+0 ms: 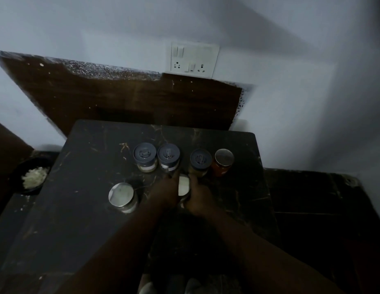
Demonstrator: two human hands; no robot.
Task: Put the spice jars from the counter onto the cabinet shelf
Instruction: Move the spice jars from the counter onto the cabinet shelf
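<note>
Head view, in dim light. A dark stone worktop [78, 209] with pale veins and scratches juts out from a white wall [301, 92]. Behind it a brown wooden panel [121, 98] covers the lower wall, and a white switch-and-socket plate [194, 59] sits just above the panel.

Four spice jars stand in a row along the back of the worktop. From the left they are the left grey-lidded jar [145, 158], the middle grey-lidded jar [168, 157], the right grey-lidded jar [200, 162] and, just beside that one, a red-filled jar [223, 163] with a shiny metal lid. Nearer the front left, a steel-lidded jar [122, 197] stands alone.

At the centre, just in front of the row, a white-lidded jar [183, 185] is held between two bare hands. The left hand [165, 192] is on its left side and the right hand [198, 196] on its right, the fingers of both curled round it in a grip. Whether it rests on the worktop cannot be told.

At the lower left, beside the worktop, a black bowl [17, 177] holds pale shredded food.
</note>
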